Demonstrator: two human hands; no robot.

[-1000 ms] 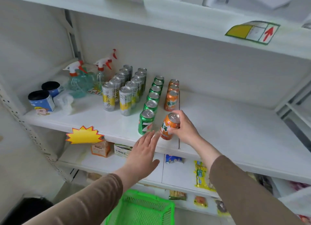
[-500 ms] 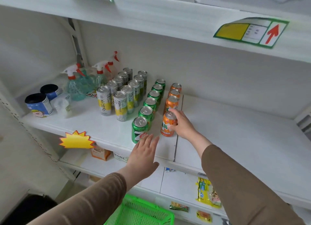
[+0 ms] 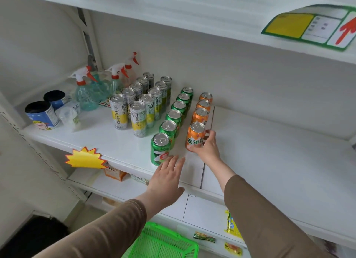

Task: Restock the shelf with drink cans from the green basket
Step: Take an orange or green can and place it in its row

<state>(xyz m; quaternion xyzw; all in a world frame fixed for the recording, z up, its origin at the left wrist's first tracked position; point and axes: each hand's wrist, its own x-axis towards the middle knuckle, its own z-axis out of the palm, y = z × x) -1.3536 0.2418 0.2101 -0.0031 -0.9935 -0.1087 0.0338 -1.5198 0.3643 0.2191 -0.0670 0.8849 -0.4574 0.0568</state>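
White shelf carries the stock: slim yellow-and-white tea cans toward its left end, then a row of six green cans, then four orange cans running back from the front edge. My left hand hovers flat, fingers straight, just before the front green can. My right hand grips the front orange can, standing upright. I judge restocking well along; the green basket below shows no cans I can see.
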